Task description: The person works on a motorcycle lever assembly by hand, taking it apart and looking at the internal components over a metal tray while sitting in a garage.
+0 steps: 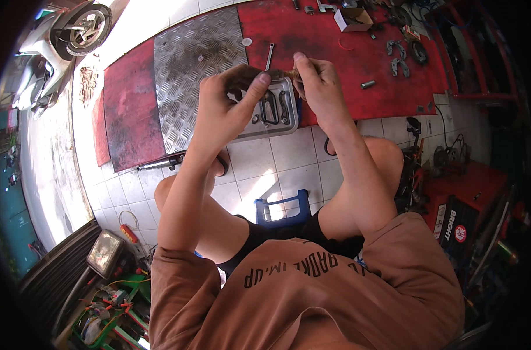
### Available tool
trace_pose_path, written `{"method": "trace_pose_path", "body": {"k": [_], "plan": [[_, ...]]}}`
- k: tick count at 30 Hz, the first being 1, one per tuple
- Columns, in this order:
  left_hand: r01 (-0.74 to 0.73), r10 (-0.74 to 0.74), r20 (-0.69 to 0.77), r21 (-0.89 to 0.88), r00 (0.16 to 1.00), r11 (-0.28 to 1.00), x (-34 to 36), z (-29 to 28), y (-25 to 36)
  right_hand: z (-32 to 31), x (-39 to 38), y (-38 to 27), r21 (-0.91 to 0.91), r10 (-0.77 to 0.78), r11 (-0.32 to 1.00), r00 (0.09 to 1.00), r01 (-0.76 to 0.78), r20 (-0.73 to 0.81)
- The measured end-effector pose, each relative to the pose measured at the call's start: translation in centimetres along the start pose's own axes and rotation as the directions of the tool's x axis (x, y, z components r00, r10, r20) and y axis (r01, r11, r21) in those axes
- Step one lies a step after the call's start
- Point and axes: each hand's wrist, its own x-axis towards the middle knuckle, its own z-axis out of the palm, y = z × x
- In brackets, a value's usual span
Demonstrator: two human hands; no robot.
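On red worktop (125, 116): diamond-plate sheet (187, 64), perhaps for toughness | with left hand (230, 108): grasping small part (282, 74), thumb on top, apparently for steadiness | between hands, above pale tray (265, 135): same part, possibly so as to catch bits | with right hand (318, 80): gripping its brownish end, fingers partly hidden

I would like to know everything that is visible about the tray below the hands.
The tray is shallow and pale grey, with a raised rim and a rounded near right corner; I cannot tell whether it is metal or plastic. It lies open side up at the near edge of the red table. Inside are a dark loop-shaped part and other small parts. The left hand hides some of its left side.
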Motion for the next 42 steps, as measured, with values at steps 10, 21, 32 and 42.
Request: {"method": "trace_pose_path", "body": {"k": [10, 21, 32, 42], "plan": [[-0.197, 0.199, -0.117, 0.028, 0.973, 0.980, -0.1, 0.8, -1.2, 0.5, 0.0, 0.1, -0.015, -0.053, 0.998, 0.999, 0.053, 0.009], [-0.241, 0.232, -0.168, -0.034, 0.958, 0.970, 0.0, 0.8, -1.3, 0.8, 0.0, 0.0, -0.030, -0.018, 0.999, 0.999, 0.017, -0.027], [0.116, -0.133, 0.129, 0.133, 0.983, 0.984, -0.2, -0.9, -0.8, 0.8, 0.1, 0.9, -0.064, -0.064, 0.996, 0.997, 0.061, -0.040], [-0.183, 0.169, -0.147, -0.091, 0.975, 0.979, -0.5, 0.8, -1.1, 1.0, 0.0, 0.9, -0.041, -0.072, 0.997, 0.997, 0.071, -0.015]]}}
